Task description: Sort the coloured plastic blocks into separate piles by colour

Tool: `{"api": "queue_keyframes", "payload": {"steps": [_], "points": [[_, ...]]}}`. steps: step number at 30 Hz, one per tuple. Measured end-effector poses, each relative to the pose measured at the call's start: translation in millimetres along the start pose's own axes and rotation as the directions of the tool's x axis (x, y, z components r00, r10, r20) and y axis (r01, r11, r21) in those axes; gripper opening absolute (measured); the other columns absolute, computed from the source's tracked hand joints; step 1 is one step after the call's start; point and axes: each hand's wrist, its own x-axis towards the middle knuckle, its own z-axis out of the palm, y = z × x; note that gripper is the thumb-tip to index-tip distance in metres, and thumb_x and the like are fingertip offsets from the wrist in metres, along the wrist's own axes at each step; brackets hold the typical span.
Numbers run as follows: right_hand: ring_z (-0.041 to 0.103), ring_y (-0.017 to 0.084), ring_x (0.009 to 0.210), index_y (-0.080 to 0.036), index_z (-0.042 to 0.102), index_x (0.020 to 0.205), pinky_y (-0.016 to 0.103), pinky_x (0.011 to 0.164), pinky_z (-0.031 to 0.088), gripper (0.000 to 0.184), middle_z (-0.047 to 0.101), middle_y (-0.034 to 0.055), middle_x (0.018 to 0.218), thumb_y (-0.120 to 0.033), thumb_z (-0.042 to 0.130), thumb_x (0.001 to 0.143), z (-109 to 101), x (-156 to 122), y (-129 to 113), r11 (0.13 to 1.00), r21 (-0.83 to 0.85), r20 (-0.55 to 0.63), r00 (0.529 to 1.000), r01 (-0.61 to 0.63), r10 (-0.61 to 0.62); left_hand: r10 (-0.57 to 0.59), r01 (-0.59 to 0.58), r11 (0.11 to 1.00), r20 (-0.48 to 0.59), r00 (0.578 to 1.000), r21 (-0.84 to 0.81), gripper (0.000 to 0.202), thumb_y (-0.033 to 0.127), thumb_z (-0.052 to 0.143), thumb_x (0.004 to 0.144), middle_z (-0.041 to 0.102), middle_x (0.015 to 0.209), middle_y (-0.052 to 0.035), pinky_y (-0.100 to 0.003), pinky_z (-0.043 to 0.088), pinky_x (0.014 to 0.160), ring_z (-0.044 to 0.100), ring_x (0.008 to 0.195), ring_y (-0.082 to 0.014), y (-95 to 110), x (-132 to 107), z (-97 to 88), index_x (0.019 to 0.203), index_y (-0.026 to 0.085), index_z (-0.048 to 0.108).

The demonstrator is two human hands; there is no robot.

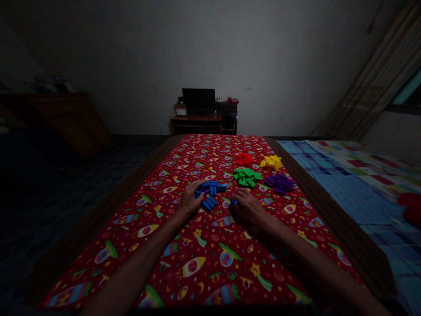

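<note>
A loose pile of blue plastic pieces (213, 188), short and tube-like, lies on the red patterned cloth. My left hand (190, 198) curves around the pile's left side, thumb and fingers apart and touching the pieces. A bit of purple shows among the blue. To the right, my right hand (247, 202) rests low over the cloth with its fingertips closed on a single blue piece (234, 202), partly hidden by the fingers. Just beyond it sit a green pile (247, 177) and a purple pile (280, 183) of similar pieces.
Farther back are a red pile (245, 159) and a yellow pile (271, 163). The cloth (194, 267) covers a long table with brown edges. A bed (332, 188) stands at right, a desk with a dark monitor (199, 101) by the wall, a wooden cabinet (69, 123) at left.
</note>
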Motion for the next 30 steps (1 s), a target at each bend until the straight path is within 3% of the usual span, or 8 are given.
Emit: {"api": "queue_keyframes", "payload": {"steps": [4,8,11,15,19,23,26,30], "points": [[0.054,0.025,0.105,-0.018,0.062,0.106,0.04,0.088,0.048,0.025,0.063,0.0121,0.104,-0.013,0.052,0.083,-28,-36,30,0.991,0.038,-0.119,0.984,-0.129,0.133,-0.069,0.069,0.998,-0.015,0.998,0.01,0.045,0.027,0.053,0.076,0.063,0.119,-0.0091,-0.042,0.049,0.098,0.059,0.111,-0.0254,-4,2,-2.4,0.119,0.018,0.059],[0.055,0.028,0.111,-0.018,0.061,0.111,0.043,0.088,0.049,0.03,0.064,0.0152,0.112,-0.017,0.052,0.083,-48,-53,39,0.989,-0.01,-0.171,0.974,-0.151,0.147,-0.107,0.113,0.992,-0.086,0.99,0.064,0.045,0.022,0.05,0.073,0.063,0.118,-0.0098,-0.041,0.048,0.098,0.059,0.111,-0.0261,-11,6,-0.5,0.116,0.017,0.062],[0.061,0.024,0.099,-0.019,0.063,0.11,0.038,0.084,0.049,0.027,0.067,0.0134,0.106,-0.017,0.049,0.087,-47,-30,22,0.993,0.024,-0.133,0.984,-0.113,0.115,-0.107,0.117,0.988,-0.098,0.989,0.1,0.035,0.026,0.048,0.077,0.066,0.111,-0.0106,-0.041,0.049,0.096,0.061,0.106,-0.0259,-13,6,1.6,0.106,0.017,0.065],[0.063,0.019,0.079,-0.017,0.062,0.115,0.028,0.07,0.046,0.032,0.07,0.0094,0.092,-0.012,0.048,0.087,-19,34,-18,1.0,0.024,0.065,0.998,0.008,-0.009,-0.115,0.123,0.985,-0.069,0.991,0.121,0.031,0.03,0.047,0.08,0.069,0.104,-0.0094,-0.04,0.051,0.092,0.064,0.099,-0.0248,-15,5,1.3,0.1,0.018,0.067],[0.06,0.019,0.086,-0.017,0.061,0.111,0.028,0.074,0.042,0.026,0.068,0.0094,0.098,-0.012,0.048,0.089,23,85,-48,0.992,0.0,0.181,0.976,0.122,-0.12,-0.129,0.139,0.984,-0.092,0.987,0.115,0.03,0.032,0.047,0.08,0.07,0.103,-0.0091,-0.04,0.052,0.089,0.065,0.096,-0.0248,-23,4,-0.2,0.099,0.019,0.067],[0.057,0.022,0.094,-0.014,0.061,0.108,0.034,0.085,0.04,0.021,0.065,0.0119,0.098,-0.016,0.049,0.091,45,97,-57,0.992,-0.04,0.145,0.983,0.115,-0.108,-0.146,0.16,0.983,-0.145,0.979,0.094,0.03,0.035,0.046,0.081,0.07,0.101,-0.0093,-0.039,0.054,0.086,0.066,0.094,-0.025,-29,4,-1.3,0.097,0.02,0.067],[0.058,0.019,0.084,-0.016,0.064,0.1,0.03,0.077,0.04,0.017,0.066,0.0086,0.088,-0.019,0.048,0.093,39,93,-50,0.996,-0.033,0.124,0.989,0.081,-0.076,-0.127,0.138,0.986,-0.116,0.985,0.097,0.032,0.037,0.045,0.082,0.07,0.101,-0.0098,-0.039,0.054,0.086,0.066,0.094,-0.0251,-27,2,-2.4,0.098,0.019,0.066],[0.057,0.016,0.073,-0.017,0.067,0.089,0.025,0.068,0.037,0.019,0.067,0.0061,0.079,-0.022,0.049,0.093,-1,72,-22,0.999,-0.039,0.091,0.996,-0.018,0.021,-0.107,0.117,0.988,-0.094,0.99,0.101,0.033,0.037,0.044,0.084,0.07,0.1,-0.0089,-0.038,0.054,0.084,0.065,0.093,-0.0244,-22,0,-2.9,0.102,0.019,0.066]]}}
